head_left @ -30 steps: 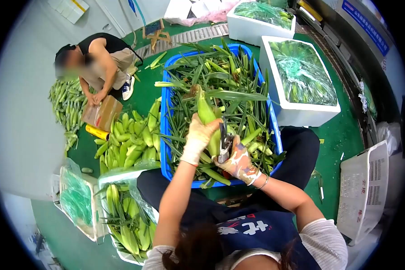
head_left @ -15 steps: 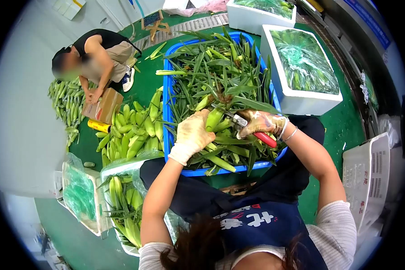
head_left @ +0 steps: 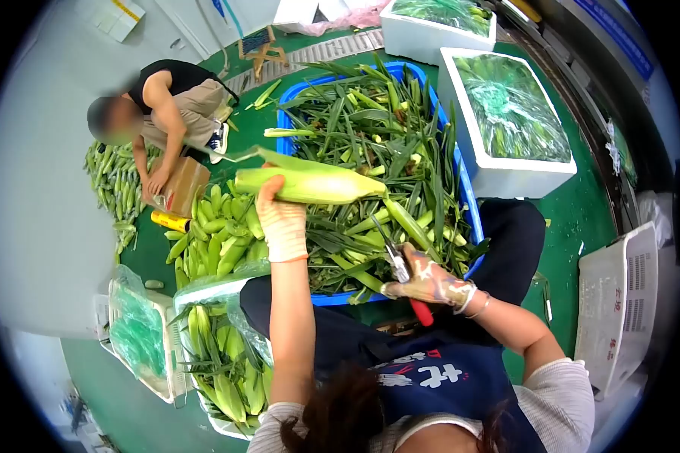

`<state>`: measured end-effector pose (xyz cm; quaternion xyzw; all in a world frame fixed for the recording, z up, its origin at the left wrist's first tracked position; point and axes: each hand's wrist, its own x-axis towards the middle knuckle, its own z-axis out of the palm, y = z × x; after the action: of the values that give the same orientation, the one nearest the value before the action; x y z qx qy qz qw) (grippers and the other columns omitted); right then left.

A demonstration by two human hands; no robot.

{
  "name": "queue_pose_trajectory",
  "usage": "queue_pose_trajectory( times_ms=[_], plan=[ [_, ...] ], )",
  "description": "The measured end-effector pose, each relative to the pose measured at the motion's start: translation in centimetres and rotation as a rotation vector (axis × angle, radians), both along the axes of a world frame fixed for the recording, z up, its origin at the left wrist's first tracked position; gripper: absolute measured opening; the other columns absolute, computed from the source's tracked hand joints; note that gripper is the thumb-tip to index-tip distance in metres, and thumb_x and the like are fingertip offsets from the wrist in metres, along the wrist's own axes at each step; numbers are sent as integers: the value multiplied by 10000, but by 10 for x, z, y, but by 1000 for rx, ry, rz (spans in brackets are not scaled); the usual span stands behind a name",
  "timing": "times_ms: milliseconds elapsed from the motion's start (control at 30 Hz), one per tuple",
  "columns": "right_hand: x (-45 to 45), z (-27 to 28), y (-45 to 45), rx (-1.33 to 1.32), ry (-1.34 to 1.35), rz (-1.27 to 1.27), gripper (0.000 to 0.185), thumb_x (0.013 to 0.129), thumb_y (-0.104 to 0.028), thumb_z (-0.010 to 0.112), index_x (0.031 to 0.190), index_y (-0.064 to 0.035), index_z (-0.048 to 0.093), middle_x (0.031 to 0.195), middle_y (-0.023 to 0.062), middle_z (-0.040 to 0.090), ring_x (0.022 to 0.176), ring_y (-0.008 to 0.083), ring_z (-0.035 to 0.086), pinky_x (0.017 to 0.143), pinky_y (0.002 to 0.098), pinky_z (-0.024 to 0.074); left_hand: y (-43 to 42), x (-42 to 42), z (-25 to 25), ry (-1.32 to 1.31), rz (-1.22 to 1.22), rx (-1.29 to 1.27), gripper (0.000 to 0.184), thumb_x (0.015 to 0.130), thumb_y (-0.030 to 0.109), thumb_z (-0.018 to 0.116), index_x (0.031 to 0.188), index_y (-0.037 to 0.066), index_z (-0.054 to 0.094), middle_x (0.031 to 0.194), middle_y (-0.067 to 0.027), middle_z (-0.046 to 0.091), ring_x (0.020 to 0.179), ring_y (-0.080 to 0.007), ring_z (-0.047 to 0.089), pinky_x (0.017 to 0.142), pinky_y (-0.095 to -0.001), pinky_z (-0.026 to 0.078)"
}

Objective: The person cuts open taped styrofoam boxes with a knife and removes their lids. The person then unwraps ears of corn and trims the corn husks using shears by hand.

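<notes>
My gloved left hand (head_left: 283,223) is wrapped round a green ear of corn (head_left: 321,185) in its husk. I hold it sideways above the left part of the blue tub (head_left: 472,215), which is heaped with cut leaves and stalk pieces (head_left: 378,128). In my gloved right hand (head_left: 434,285) are pruning shears (head_left: 421,311) with a red handle, their blades pointing up and left over the tub's near side. The blades stand apart from the ear.
Left of the tub lies a pile of husked-in corn ears (head_left: 223,234). A box of untrimmed corn (head_left: 227,370) stands near my left knee. White foam boxes (head_left: 506,170) are at the right. A person (head_left: 166,106) crouches by a cardboard box (head_left: 185,185).
The left hand has lifted the ear out of the tub and swung it left and up. My right hand, still holding the shears, has moved down towards me, away from the ear.
</notes>
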<state>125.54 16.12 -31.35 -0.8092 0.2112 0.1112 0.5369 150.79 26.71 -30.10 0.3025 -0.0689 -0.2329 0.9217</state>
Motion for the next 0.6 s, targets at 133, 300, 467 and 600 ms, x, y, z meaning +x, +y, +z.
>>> queue_pose_trajectory(
  times_ms=[133,300,467,600],
  plan=[
    [26,-32,8,240,-279,-127,730,716,-417,693,1183,62,402,905,129,527,901,257,523,852,327,415,1,-8,-19,245,79,-60,393,716,110,623,1095,61,531,1054,-82,574,978,-253,550,902,-427,452],
    [35,-36,8,540,-485,-217,330,788,-277,636,955,-23,507,806,59,531,761,170,526,709,309,446,9,-22,-53,327,154,-109,365,666,45,647,1015,60,542,977,-92,579,909,-242,564,878,-405,460],
    [18,-53,19,1303,-169,-331,136,843,-156,523,906,-35,513,818,70,526,739,180,549,667,352,507,33,-14,-64,260,100,-57,369,613,-23,606,975,35,564,967,-72,582,902,-229,569,881,-363,459],
    [16,-44,33,1087,-163,-412,224,846,-224,563,792,-8,547,730,93,557,592,163,558,546,311,498,45,-18,-52,274,128,81,332,628,4,579,960,13,559,929,-84,582,865,-242,572,856,-369,471]
  ],
)
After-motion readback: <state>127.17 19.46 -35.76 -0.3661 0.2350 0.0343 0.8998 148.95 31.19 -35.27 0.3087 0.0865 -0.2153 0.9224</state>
